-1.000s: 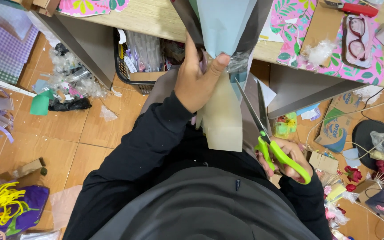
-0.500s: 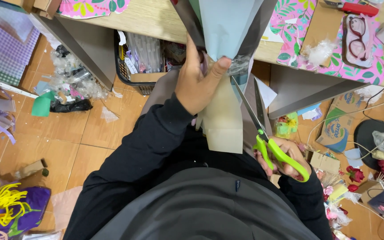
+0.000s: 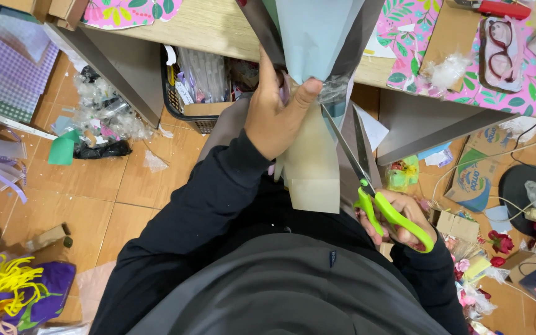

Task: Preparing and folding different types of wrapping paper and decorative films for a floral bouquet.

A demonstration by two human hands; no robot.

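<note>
Left hand (image 3: 275, 118) pinches the wrapped paper bundle (image 3: 315, 37), thumb across the front, fingers curled behind. Right hand (image 3: 398, 217) fingers are pressed through the green handles of one pair of scissors (image 3: 367, 180), blades parted just right of the left thumb. One bundle, one scissors.

The scene is seen from a single camera worn on the head, pointed steeply down along the chest. The hands are caught close, just below the lens. The worktop (image 3: 218, 28) edge is kept along the top, and the floor (image 3: 119, 186) is seen farther off at both sides. No second view is given.
</note>
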